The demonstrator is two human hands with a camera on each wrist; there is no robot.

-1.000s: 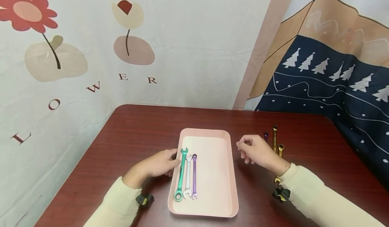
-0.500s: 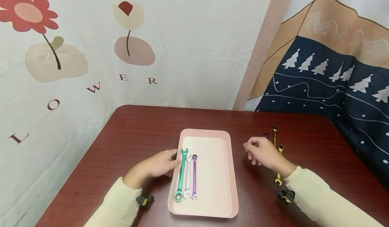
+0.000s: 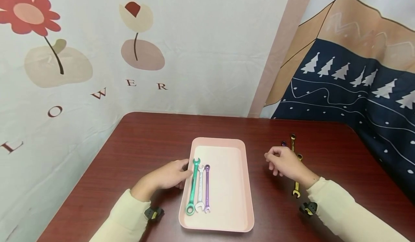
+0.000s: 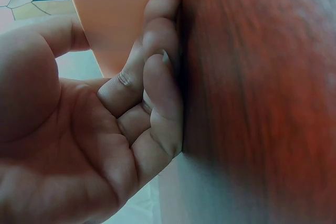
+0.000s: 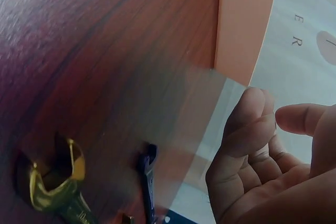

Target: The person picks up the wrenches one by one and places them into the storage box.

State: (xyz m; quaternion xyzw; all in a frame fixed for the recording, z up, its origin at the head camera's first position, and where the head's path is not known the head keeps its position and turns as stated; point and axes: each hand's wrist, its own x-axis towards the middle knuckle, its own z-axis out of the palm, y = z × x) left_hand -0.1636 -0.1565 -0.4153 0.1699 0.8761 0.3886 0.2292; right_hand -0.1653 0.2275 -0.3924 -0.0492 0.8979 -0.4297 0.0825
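- Left hand: rests on the table against the left outer wall of the pink tray. Fingers loosely curled, knuckles on the wood; it grips nothing. The left wrist view confirms this, with the tray wall just beside the fingertips.
- Right hand: hovers over the table to the right of the tray, fingers loosely curled, holding nothing. The right wrist view shows an empty palm above the wood.
- Nearest items to the right hand: a gold wrench lying lengthwise, partly hidden under the hand; a second gold wrench farther back; the end of a dark purple wrench just beside it. All lie flat on the table, outside the tray.
- Tray contents: a green wrench, a white wrench and a purple wrench, side by side along the left half, parallel and near touching. The right half is bare.
- Handling judgement, gold wrench: rigid metal, moderately heavy for its size, not fragile. The glossy finish is likely slick, and it lies flush on the wood, leaving little edge for fingertips.
- Recommended hold: pinch the shank at mid-length between thumb and forefinger, near the balance point, so neither head tips down. Gripping one end risks swing.
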